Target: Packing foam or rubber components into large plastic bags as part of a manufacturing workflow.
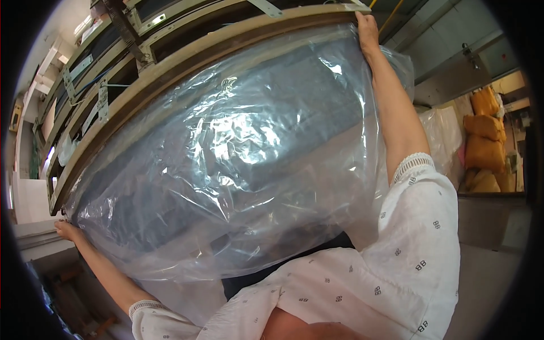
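A large sheet of clear, shiny plastic (238,136) hangs spread between my two hands, with a dark grey-blue flat surface (317,79) showing through it. My left hand (66,229) is closed on the plastic at the lower-left end of a wooden frame edge (122,93). Up at the right end of that edge, my right hand (368,29) grips the plastic at its other corner. Creases and bright glare run over the middle of the sheet, and its near edge droops toward my body. Both sets of fingertips are partly hidden.
Beyond the edge stands a slatted frame with metal brackets (103,99) and a dark spring-like post (127,34). Orange-brown sacks (485,136) are stacked at the far right, beside more clear plastic (442,133). A grey wall panel (436,42) rises at the upper right.
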Tool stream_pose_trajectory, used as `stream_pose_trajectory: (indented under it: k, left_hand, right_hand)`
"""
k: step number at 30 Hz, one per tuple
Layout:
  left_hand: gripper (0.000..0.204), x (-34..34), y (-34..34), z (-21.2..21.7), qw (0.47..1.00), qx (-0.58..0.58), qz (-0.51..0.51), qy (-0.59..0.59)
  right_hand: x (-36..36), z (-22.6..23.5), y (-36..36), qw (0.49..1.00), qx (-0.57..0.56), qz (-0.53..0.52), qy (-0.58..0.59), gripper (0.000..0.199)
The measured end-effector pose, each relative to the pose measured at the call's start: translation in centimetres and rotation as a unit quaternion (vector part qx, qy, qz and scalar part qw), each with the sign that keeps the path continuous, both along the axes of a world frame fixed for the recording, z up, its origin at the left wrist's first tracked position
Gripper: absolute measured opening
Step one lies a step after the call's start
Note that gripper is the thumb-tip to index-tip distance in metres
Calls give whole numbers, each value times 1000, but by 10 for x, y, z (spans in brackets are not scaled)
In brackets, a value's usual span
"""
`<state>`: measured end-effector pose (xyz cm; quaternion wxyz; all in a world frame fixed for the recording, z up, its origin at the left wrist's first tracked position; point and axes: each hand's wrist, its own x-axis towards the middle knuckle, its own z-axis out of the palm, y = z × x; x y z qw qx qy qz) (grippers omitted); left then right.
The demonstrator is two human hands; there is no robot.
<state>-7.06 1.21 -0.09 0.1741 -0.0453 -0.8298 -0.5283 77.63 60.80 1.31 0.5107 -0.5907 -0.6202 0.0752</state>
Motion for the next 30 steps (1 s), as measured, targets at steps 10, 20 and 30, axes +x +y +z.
stream_pose_trajectory:
  k: [10, 20, 30]
  left_hand:
    - [24, -13, -118, 91, 996, 42, -77, -31]
    - [60, 205, -16, 37, 926, -124, -327, -142]
    - [16, 306, -31, 24, 966, -3, -240, 95]
  right_hand:
    - [43, 59, -131, 907, -243, 329, -102, 35]
    - [117, 204, -268, 986, 95, 118, 65, 29]
    - [198, 165, -220, 966, -8, 87, 242, 49]
